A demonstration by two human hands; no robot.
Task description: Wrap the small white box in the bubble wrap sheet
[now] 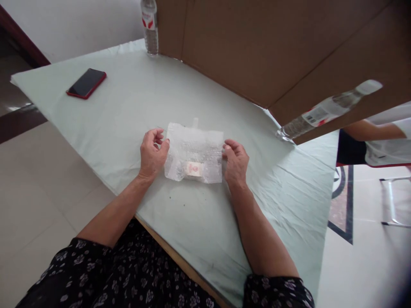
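A sheet of clear bubble wrap [195, 143] lies on the cloth-covered table between my two hands. Near its lower edge sits a small pale box [194, 169] with red print; whether the box lies on or inside the wrap I cannot tell. A short whitish strip [195, 122] sticks out past the far edge. At the wrap's left edge, my left hand [152, 154] touches it with the thumb, fingers loosely curled and apart from the thumb. My right hand [236, 163] has thumb and fingertips closed at the right edge of the wrap.
Beyond the hands stands a large brown cardboard panel [237, 47], with a water bottle [150, 32] at its left end and another bottle [316, 113] at its right. A red-cased phone [86, 83] lies at the left. Another person's arm [372, 129] shows at right.
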